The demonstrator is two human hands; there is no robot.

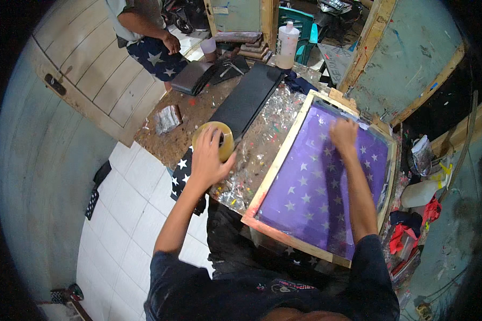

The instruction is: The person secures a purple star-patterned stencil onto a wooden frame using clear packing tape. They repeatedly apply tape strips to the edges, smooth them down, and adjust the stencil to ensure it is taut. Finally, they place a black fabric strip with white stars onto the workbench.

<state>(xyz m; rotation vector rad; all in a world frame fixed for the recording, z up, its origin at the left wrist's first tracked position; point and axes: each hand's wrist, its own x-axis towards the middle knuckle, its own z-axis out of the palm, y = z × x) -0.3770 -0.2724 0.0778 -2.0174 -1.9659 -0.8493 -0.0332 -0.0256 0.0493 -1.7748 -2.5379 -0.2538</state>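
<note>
A roll of yellowish clear tape (228,145) is in my left hand (209,163), its fingers spread over the near side of the roll. The roll is over the end of a long black board (246,96). My right hand (344,134) is closed above the upper part of a wooden-framed printing screen (318,176); anything between its fingers is hidden. Purple mesh with pale stars fills the screen, and my right forearm casts a shadow over it. Black cloth with white stars (182,174) hangs over the table edge beside my left wrist.
The paint-spattered table (268,144) also carries a white bottle (287,45), a dark folded stack (194,77) and a crumpled silvery packet (168,119). A spray bottle (423,192) lies right of the screen. Another person (144,32) stands at the far left.
</note>
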